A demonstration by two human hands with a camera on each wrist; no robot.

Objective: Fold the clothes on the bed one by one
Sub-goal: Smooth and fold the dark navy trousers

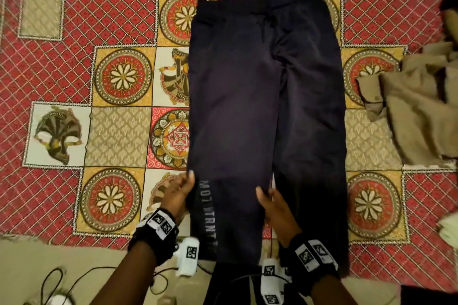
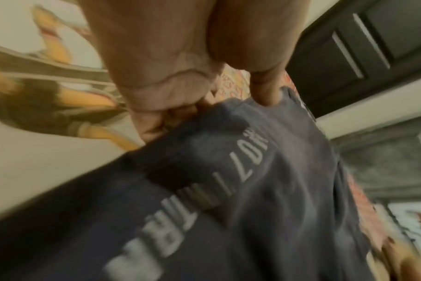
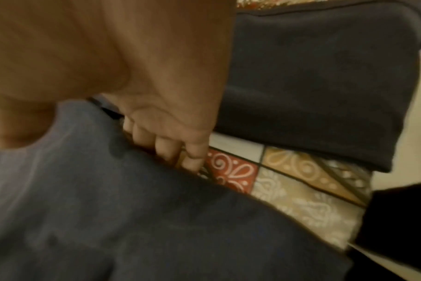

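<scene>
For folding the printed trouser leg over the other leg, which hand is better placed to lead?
The left hand, I think. It pinches the outer edge of the printed leg of the dark trousers; the right hand grips its inner edge, near the fold line.

Trousers (image 1: 262, 106) lie flat at the middle of the bedspread (image 1: 99, 32), waistband toward the far edge, legs overhanging the near edge; crumpled garments (image 1: 421, 106) sit by the right edge. The left hand (image 1: 177, 193) and right hand (image 1: 275, 208) flank the left leg near the near edge.
</scene>
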